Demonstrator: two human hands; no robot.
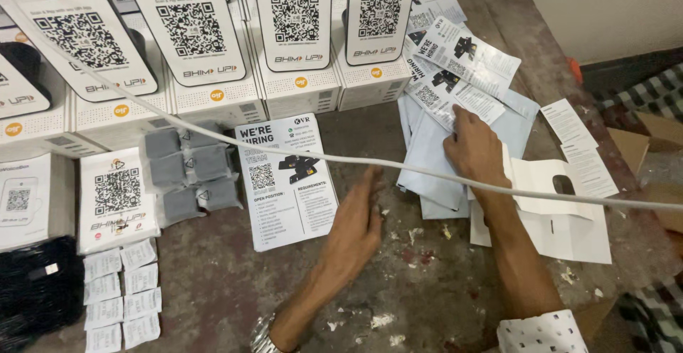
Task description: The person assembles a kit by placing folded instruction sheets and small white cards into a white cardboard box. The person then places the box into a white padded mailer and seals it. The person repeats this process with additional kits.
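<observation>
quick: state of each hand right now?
Left hand: open, flat, holding nothing, beside the flyer on the table.
Right hand: open, fingers pressing on the leaflet pile, nothing gripped.

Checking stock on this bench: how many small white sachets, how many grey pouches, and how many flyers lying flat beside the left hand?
Small white paper sachets: 8
Grey rectangular pouches: 6
White printed paper flyer beside the left hand: 1
Total: 15
</observation>
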